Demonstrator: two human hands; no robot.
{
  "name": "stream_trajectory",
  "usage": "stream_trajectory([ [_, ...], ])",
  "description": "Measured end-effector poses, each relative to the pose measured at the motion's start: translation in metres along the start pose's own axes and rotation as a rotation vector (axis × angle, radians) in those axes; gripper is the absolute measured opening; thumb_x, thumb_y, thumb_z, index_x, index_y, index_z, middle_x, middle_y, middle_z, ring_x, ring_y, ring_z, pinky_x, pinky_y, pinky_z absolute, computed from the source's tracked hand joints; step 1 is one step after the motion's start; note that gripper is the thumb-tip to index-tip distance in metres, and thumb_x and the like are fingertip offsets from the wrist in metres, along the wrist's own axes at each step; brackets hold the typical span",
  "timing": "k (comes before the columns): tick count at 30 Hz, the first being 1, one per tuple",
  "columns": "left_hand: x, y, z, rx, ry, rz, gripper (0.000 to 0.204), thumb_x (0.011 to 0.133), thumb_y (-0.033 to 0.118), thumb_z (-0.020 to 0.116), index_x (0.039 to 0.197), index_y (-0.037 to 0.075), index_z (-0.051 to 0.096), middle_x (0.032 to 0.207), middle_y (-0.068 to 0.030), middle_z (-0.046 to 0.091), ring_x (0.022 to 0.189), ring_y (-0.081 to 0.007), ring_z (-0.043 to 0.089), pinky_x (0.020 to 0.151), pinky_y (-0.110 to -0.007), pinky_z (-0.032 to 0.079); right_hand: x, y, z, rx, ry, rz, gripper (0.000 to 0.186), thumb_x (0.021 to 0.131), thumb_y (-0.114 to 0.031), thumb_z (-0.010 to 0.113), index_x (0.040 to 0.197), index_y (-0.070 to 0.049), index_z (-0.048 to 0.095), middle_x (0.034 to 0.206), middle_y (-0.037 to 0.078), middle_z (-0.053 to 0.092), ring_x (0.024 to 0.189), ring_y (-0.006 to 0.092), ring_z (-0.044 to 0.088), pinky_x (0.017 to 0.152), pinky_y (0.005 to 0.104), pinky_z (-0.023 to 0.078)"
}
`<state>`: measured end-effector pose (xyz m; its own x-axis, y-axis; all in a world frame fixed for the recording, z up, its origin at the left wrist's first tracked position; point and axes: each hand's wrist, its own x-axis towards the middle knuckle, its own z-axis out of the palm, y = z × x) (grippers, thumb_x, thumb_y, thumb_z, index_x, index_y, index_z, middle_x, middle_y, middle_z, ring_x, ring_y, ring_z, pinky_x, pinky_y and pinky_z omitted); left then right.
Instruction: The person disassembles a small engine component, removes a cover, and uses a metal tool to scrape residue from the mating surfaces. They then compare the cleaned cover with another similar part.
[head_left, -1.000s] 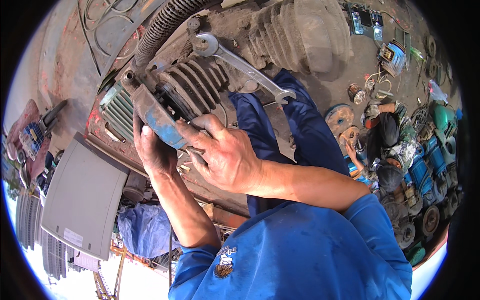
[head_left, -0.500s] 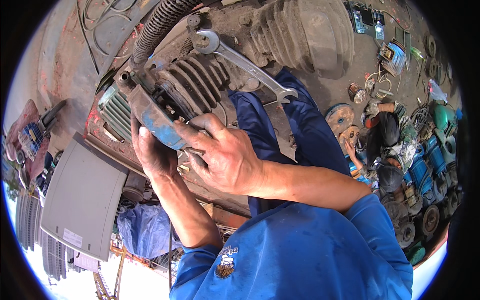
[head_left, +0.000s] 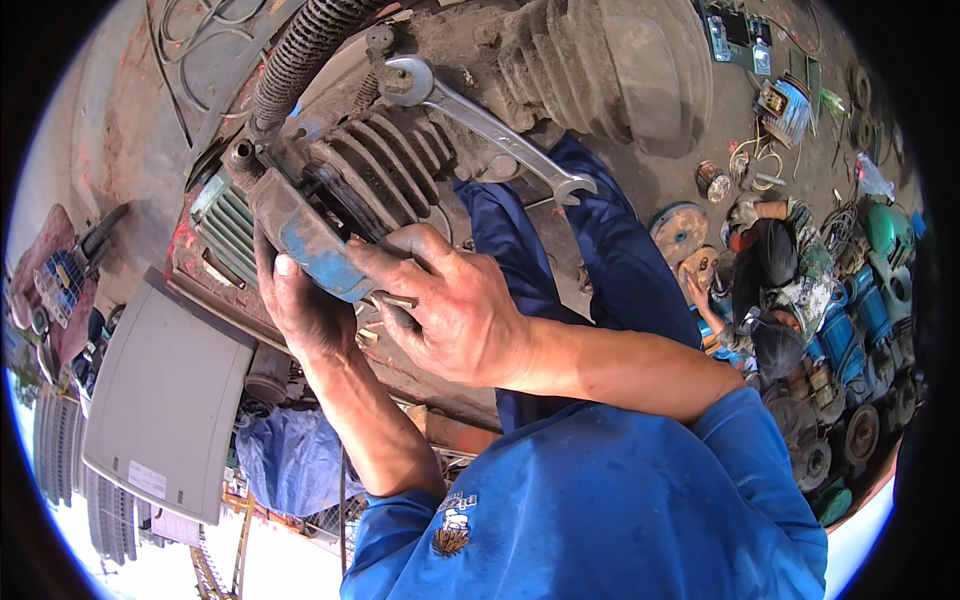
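Only small shifts show since the earlier frame: the casing [head_left: 315, 245], the ribbed hose [head_left: 290, 85] and the thumb of the left hand [head_left: 310, 310] sit slightly further left in view, while the right hand [head_left: 450, 305] has hardly changed place. The casing, a dirty metal part with worn blue paint, lies between the hands and reaches beyond them, up to a short round tube at its far end. Along its outer edge lies the left hand, thumb upright against it; the other fingers are mostly hidden, so how far that hand is closed I cannot tell. At the casing's near end the right hand rests its fingers on the blue paint and pinches a small metal pin [head_left: 398, 300] above its thumb. Just beyond the hands stands a finned block [head_left: 385, 165]; farther out, a double-ended wrench [head_left: 490, 130] reaches over navy trousers [head_left: 510, 235]. Left of the left hand is a green ribbed unit [head_left: 225, 225]. Well to the right of the right hand, a co-worker in camouflage [head_left: 800, 265] sits among blue motors [head_left: 840, 340].
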<state>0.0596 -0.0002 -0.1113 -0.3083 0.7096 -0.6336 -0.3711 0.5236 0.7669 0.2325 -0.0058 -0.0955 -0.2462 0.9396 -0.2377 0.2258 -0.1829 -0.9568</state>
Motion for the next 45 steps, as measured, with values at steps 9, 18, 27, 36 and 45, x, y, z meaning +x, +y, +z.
stream_trajectory([
  [9,-0.002,-0.007,-0.019,-0.130,0.007,-0.028,0.078,0.084,0.037,0.073,0.144,-0.001,0.040,0.129,-0.0176,0.059,0.112,-0.0299,0.064,0.097,-0.043,0.054,-0.005,0.013,0.011,0.126,0.046,-0.056,0.046,0.080,-0.012,0.068,0.124,-0.005,0.060,0.107,0.012,0.059,0.066,0.0302,0.066,0.057,0.0411,0.056],
  [18,-0.012,-0.011,-0.023,-0.171,0.008,0.009,0.068,0.091,0.043,0.056,0.141,0.000,0.046,0.134,-0.0205,0.059,0.117,-0.0346,0.062,0.099,-0.050,0.054,-0.009,0.024,0.008,0.240,-0.011,-0.036,0.052,0.074,-0.012,0.074,0.125,-0.008,0.064,0.112,0.011,0.059,0.074,0.0254,0.068,0.061,0.0346,0.058],
  [27,-0.011,-0.005,-0.025,-0.097,0.005,-0.018,0.072,0.089,0.048,0.057,0.143,0.002,0.045,0.137,-0.0189,0.057,0.121,-0.0330,0.060,0.105,-0.049,0.049,-0.010,0.026,0.007,0.268,0.002,-0.032,0.053,0.076,-0.015,0.074,0.128,-0.009,0.062,0.112,0.010,0.059,0.071,0.0243,0.067,0.059,0.0361,0.057],
  [36,-0.008,-0.007,-0.015,-0.058,0.086,-0.039,0.076,0.088,0.051,0.056,0.144,0.002,0.044,0.137,-0.0197,0.057,0.122,-0.0356,0.058,0.106,-0.051,0.047,-0.011,0.027,0.007,0.228,0.035,-0.055,0.066,0.072,-0.009,0.075,0.136,-0.008,0.057,0.112,0.012,0.058,0.071,0.0255,0.067,0.059,0.0353,0.058],
  [45,-0.009,-0.006,-0.006,-0.071,0.024,-0.004,0.066,0.089,0.040,0.063,0.139,-0.002,0.048,0.130,-0.0188,0.062,0.112,-0.0311,0.066,0.097,-0.045,0.055,-0.012,0.026,0.005,0.242,0.021,-0.034,0.068,0.070,-0.004,0.077,0.135,-0.008,0.058,0.111,0.011,0.058,0.075,0.0260,0.067,0.059,0.0350,0.057],
])
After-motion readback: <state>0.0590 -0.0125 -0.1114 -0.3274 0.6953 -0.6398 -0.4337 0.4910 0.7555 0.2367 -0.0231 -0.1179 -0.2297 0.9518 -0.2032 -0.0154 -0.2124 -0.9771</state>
